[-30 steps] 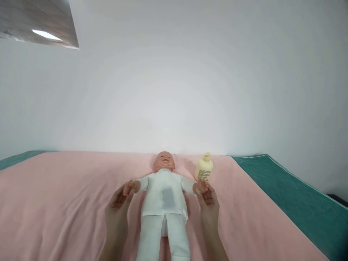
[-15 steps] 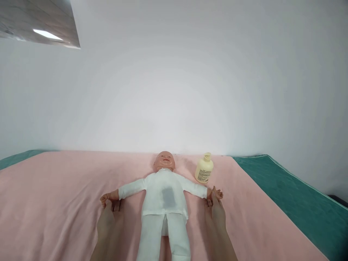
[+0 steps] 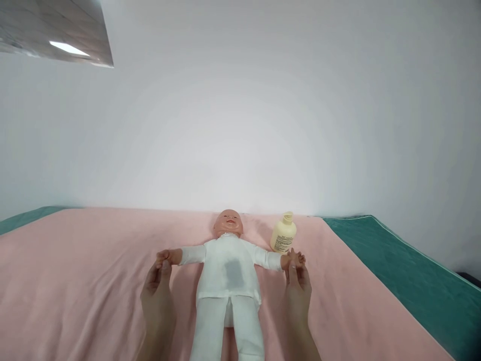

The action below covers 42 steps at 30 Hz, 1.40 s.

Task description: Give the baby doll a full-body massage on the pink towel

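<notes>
A baby doll in white cloth lies on its back with both arms out to the sides, a grey patch on its chest. My left hand is closed around the doll's hand on the left, thumb on the near side. On the other side, my right hand grips the doll's other hand between thumb and fingers. Just behind that doll's hand stands a pale yellow pump bottle with a printed label.
A pink cloth lies under the doll, wrinkled on the left. Green padding shows beyond it on the right and at the far left. A white wall rises behind. A shiny panel hangs at the upper left.
My left hand has raised the doll's hand and brought it inward, toward the body. The right has shifted the other doll's hand slightly up and inward.
</notes>
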### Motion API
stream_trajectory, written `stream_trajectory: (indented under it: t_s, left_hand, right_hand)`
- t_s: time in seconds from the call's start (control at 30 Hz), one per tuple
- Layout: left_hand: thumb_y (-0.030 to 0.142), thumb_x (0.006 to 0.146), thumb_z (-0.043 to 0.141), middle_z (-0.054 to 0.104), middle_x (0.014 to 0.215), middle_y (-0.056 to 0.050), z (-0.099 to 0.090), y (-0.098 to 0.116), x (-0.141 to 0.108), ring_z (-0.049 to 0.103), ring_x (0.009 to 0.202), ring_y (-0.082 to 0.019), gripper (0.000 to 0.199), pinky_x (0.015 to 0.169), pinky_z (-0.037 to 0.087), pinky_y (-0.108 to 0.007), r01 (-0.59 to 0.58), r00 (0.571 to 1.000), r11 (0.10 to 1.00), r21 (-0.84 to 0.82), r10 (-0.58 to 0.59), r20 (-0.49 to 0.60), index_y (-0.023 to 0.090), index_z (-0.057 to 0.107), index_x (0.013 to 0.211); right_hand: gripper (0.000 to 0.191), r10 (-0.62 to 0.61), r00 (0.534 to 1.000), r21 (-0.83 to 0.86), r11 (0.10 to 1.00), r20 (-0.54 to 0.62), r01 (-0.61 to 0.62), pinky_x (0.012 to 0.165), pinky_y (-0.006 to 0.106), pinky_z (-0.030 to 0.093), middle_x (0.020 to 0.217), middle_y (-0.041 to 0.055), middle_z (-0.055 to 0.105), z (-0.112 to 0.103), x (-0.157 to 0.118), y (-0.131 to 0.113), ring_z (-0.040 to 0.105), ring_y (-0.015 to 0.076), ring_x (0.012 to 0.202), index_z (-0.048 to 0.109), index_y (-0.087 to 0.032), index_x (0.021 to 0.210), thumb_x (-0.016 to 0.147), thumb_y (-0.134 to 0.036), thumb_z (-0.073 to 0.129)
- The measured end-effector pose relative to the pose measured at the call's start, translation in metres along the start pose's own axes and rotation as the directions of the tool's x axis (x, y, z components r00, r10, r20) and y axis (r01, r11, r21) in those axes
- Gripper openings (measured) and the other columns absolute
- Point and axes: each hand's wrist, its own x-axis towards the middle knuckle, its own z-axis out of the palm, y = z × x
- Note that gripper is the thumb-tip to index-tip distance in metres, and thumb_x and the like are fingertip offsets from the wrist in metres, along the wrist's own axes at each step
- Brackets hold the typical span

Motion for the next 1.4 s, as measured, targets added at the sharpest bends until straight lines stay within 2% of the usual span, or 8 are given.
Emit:
stream_trajectory:
  t_s: [0.2, 0.4, 0.5, 0.97, 1.1, 1.17, 1.3, 1.4]
  left_hand:
    - [0.042, 0.081, 0.063, 0.068, 0.117, -0.006, 0.015, 0.02, -0.029, 0.061, 0.111, -0.028, 0.037, 0.091, 0.053, -0.043, -0.22, 0.909, 0.955, 0.201, 0.126, 0.397, 0.025, 0.065, 0.113]
    - [0.026, 0.084, 0.058, 0.068, 0.117, -0.003, 0.018, -0.009, -0.02, 0.057, 0.119, -0.023, 0.029, 0.098, 0.049, -0.042, -0.753, 0.491, 0.653, 0.077, 0.481, 0.726, 0.029, 0.066, 0.112]
    - [0.02, 0.085, 0.054, 0.067, 0.12, -0.004, 0.019, -0.012, -0.015, 0.056, 0.12, -0.022, 0.035, 0.099, 0.048, -0.043, -0.863, 0.347, 0.504, 0.046, 0.523, 0.779, 0.028, 0.063, 0.118]
    - [0.014, 0.085, 0.053, 0.067, 0.12, 0.0, 0.022, -0.006, -0.017, 0.056, 0.118, -0.02, 0.038, 0.095, 0.049, -0.039, -0.963, 0.169, 0.27, 0.021, 0.538, 0.826, 0.028, 0.062, 0.119]
    - [0.014, 0.084, 0.055, 0.067, 0.12, 0.0, 0.022, -0.009, -0.016, 0.056, 0.119, -0.021, 0.039, 0.096, 0.049, -0.041, -0.938, 0.2, 0.348, 0.006, 0.523, 0.828, 0.031, 0.062, 0.119]
    - [0.016, 0.084, 0.056, 0.067, 0.12, 0.0, 0.021, -0.01, -0.016, 0.055, 0.12, -0.021, 0.037, 0.099, 0.047, -0.043, -0.876, 0.288, 0.483, 0.016, 0.496, 0.819, 0.031, 0.064, 0.117]
    - [0.029, 0.082, 0.063, 0.066, 0.121, -0.003, 0.016, -0.001, -0.019, 0.055, 0.12, -0.025, 0.03, 0.1, 0.047, -0.042, -0.459, 0.686, 0.881, 0.117, 0.267, 0.677, 0.027, 0.068, 0.111]
    - [0.038, 0.08, 0.066, 0.067, 0.12, -0.004, 0.014, 0.013, -0.018, 0.059, 0.116, -0.026, 0.036, 0.1, 0.048, -0.042, -0.085, 0.913, 0.992, 0.089, 0.041, 0.407, 0.024, 0.067, 0.112]
  right_hand:
    - [0.04, -0.136, 0.954, -0.086, 0.983, 0.268, 0.165, 0.101, 0.043, 0.045, 0.126, 0.0081, 0.06, 0.019, -0.029, -0.012, 0.055, 0.0258, 0.118, 0.058, -0.022, 0.121, 0.085, -0.039, 0.062]
    - [0.034, -0.381, 0.687, -0.073, 0.843, 0.619, 0.533, 0.098, 0.046, 0.049, 0.117, 0.0076, 0.065, 0.021, -0.038, 0.001, 0.059, 0.0245, 0.114, 0.063, -0.027, 0.117, 0.084, -0.021, 0.062]
    - [0.037, -0.457, 0.582, -0.078, 0.738, 0.673, 0.671, 0.099, 0.047, 0.049, 0.116, 0.0062, 0.066, 0.022, -0.038, 0.003, 0.059, 0.0234, 0.114, 0.062, -0.03, 0.119, 0.084, -0.016, 0.06]
    - [0.042, -0.571, 0.375, -0.052, 0.501, 0.73, 0.864, 0.097, 0.047, 0.051, 0.107, 0.0042, 0.069, 0.029, -0.039, -0.008, 0.064, 0.0194, 0.101, 0.059, -0.029, 0.12, 0.084, -0.007, 0.055]
    - [0.042, -0.552, 0.378, -0.062, 0.506, 0.743, 0.86, 0.098, 0.046, 0.05, 0.108, 0.0038, 0.069, 0.028, -0.038, -0.007, 0.064, 0.0194, 0.102, 0.06, -0.029, 0.12, 0.084, -0.007, 0.055]
    - [0.041, -0.54, 0.413, -0.066, 0.548, 0.733, 0.834, 0.1, 0.047, 0.047, 0.111, 0.0034, 0.068, 0.026, -0.038, -0.005, 0.063, 0.0196, 0.105, 0.06, -0.03, 0.12, 0.085, -0.009, 0.055]
    - [0.033, -0.421, 0.669, -0.143, 0.774, 0.612, 0.617, 0.101, 0.046, 0.046, 0.116, 0.0045, 0.066, 0.022, -0.037, -0.003, 0.059, 0.022, 0.111, 0.06, -0.028, 0.118, 0.086, -0.02, 0.057]
    - [0.034, -0.218, 0.895, -0.197, 0.929, 0.39, 0.312, 0.096, 0.043, 0.048, 0.12, 0.0073, 0.063, 0.02, -0.033, -0.011, 0.058, 0.0247, 0.112, 0.06, -0.024, 0.117, 0.084, -0.032, 0.061]
